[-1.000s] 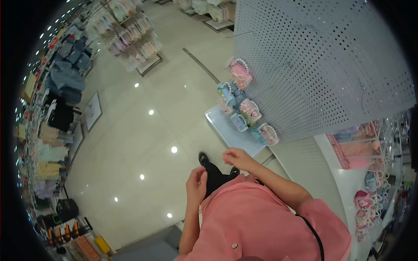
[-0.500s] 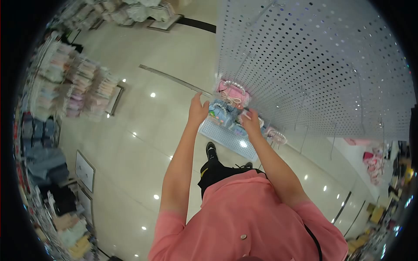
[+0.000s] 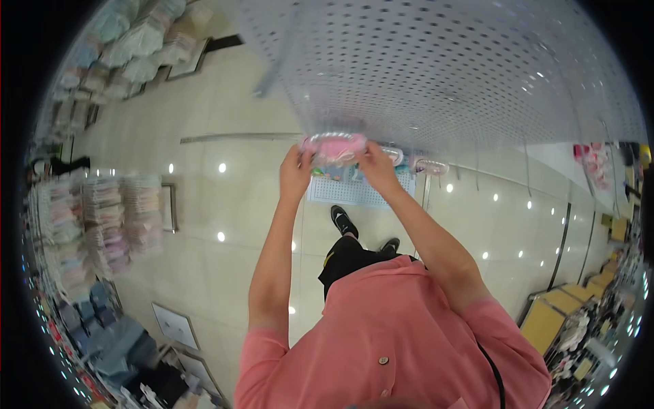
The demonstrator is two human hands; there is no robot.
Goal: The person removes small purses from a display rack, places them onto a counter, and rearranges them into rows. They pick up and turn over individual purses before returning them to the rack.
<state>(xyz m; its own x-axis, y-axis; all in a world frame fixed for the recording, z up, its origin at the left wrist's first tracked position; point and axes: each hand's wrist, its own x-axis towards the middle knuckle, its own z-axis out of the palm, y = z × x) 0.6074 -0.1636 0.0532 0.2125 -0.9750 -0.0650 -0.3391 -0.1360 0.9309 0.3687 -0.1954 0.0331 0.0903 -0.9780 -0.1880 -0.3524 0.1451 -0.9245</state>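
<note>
A small pink bag with a pearl-bead handle (image 3: pixel 334 147) is held out in front of the perforated panel, slightly blurred. My left hand (image 3: pixel 294 170) grips its left end, and my right hand (image 3: pixel 376 168) has its fingers closed on the right end. Behind and below it, a blue item is mostly hidden by the bag and my hands. To the right of my right hand are another bead-handled bag (image 3: pixel 393 156) and a pale pink one (image 3: pixel 431 167).
The white perforated panel (image 3: pixel 436 75) with bare metal hooks rises ahead. Its perforated base shelf (image 3: pixel 361 193) sits low above my shoes. Racks of packaged goods (image 3: pixel 105 225) stand at left, folded clothes (image 3: pixel 119 347) at lower left, yellow boxes (image 3: pixel 555 313) at right.
Both hands have come onto the pink bag, which now sits between them, further left and facing me. The right hand has left the lower bags. My view has turned.
</note>
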